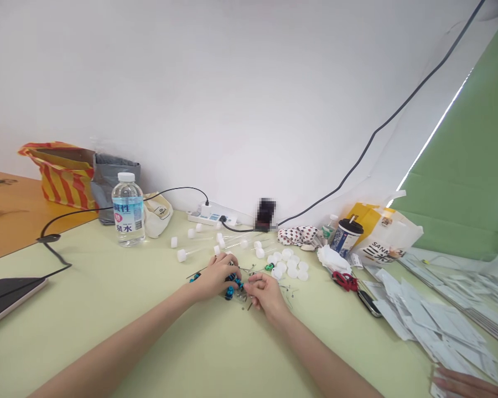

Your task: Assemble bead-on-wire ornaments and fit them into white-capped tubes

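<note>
Well, we find the left hand (pixel 214 278) curled and the right hand (pixel 266 293) closed, their fingertips meeting on a cluster of small blue metal parts (pixel 234 282), though which piece each grips is hidden. The cluster sits between the hands on the pale green table (pixel 108 320), seemingly held close for fine work. Thin metal pins (pixel 288 290) and a green part (pixel 269 266) lie just beside them. Beyond, white caps (pixel 288 267) are gathered together, probably to stay within easy reach, near clear plastic tubes (pixel 228 240) with white ends, which look empty. Farther out we see a capped water bottle (pixel 127 209), nearly full, a lidded paper cup (pixel 346 237), red-handled scissors (pixel 343 281), and a heap of white paper sachets (pixel 435 331), with another person's hand (pixel 465 384) at its edge.
</note>
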The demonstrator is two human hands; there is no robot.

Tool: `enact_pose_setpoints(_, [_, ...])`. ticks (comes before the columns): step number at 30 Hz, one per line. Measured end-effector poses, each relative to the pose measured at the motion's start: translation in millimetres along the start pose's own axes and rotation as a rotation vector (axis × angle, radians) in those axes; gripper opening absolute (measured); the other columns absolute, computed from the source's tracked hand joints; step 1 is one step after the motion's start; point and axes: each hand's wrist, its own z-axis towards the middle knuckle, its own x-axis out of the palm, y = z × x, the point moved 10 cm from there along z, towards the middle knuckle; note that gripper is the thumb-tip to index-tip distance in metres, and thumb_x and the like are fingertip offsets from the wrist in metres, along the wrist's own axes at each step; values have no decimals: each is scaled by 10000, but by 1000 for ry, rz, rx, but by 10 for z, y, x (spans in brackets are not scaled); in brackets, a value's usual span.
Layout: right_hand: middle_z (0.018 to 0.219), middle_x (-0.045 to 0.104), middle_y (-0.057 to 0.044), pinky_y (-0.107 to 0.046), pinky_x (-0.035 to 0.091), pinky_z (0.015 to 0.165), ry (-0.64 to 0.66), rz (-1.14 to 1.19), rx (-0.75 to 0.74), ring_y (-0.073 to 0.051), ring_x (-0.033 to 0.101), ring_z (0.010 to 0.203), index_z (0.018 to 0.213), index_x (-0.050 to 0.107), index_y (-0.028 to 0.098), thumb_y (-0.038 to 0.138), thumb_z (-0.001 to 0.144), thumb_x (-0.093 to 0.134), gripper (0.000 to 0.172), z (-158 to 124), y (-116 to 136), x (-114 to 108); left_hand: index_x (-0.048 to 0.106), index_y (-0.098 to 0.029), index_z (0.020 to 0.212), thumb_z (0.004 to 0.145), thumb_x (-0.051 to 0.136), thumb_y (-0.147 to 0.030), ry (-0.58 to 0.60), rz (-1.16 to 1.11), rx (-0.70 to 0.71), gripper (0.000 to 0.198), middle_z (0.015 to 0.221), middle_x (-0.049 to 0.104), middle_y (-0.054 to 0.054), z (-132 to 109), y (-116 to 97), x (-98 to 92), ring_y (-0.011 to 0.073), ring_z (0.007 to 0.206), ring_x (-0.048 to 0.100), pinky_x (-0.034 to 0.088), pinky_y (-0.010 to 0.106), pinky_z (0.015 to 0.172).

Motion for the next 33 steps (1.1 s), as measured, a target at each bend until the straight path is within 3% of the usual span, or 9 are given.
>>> enact_pose_setpoints(5, [515, 584, 17, -154, 233, 304, 28, -11, -2, -37, 390, 325, 845, 572, 124, 465, 517, 760, 509, 0, 17, 19, 673, -244, 787, 647, 684, -383, -15, -100, -30, 198, 955, 601, 29, 39, -9, -141, 232, 997, 475, 312, 343, 855])
enact_pose_setpoints(10, [543, 591, 5, -162, 217, 304, 53, -29, 16, -31, 376, 327, 880, 628, 118, 496, 530, 741, 528, -12, 22, 50, 702, -228, 742, 605, 692, -433, -27, -234, -69, 247, 816, 670, 30, 59, 11, -242, 212, 863, 569, 379, 308, 808])
enact_pose_setpoints(16, [546, 563, 18, -161, 246, 294, 61, -12, -36, -32, 384, 320, 927, 613, 105, 504, 559, 722, 554, -2, 47, 57, 647, -161, 753, 586, 700, -421, -26, -660, -255, 313, 699, 678, 36, 39, 163, -122, 177, 682, 625, 473, 254, 606])
enact_pose_setpoints(22, [583, 540, 43, -148, 235, 279, 80, -2, -127, -31, 386, 319, 1036, 566, 158, 481, 640, 677, 522, -1, 94, 61, 600, -140, 643, 528, 737, -410, -55, -759, -328, 325, 603, 624, 18, 41, 232, -91, 144, 554, 586, 470, 248, 529])
enact_pose_setpoints(27, [568, 500, 56, -156, 267, 278, 60, -32, -177, -33, 385, 323, 936, 569, 149, 486, 654, 657, 448, 9, 119, 56, 594, -141, 724, 490, 758, -393, -45, -849, -381, 381, 717, 626, 20, 27, 253, -36, 149, 595, 605, 499, 275, 576])
enact_pose_setpoints(30, [573, 481, 60, -153, 255, 276, 47, -24, -175, -28, 371, 325, 922, 559, 151, 505, 665, 636, 444, 17, 115, 43, 520, -186, 956, 481, 773, -355, -135, -853, -374, 564, 903, 612, 34, 20, 244, -112, 124, 586, 603, 497, 270, 551])
enact_pose_setpoints(33, [582, 474, 61, -151, 245, 278, 54, -18, -173, -22, 362, 320, 912, 552, 151, 505, 671, 629, 435, 11, 121, 47, 404, -229, 1041, 490, 778, -336, -231, -878, -361, 675, 978, 591, 41, 6, 232, -190, 123, 570, 617, 486, 266, 534])
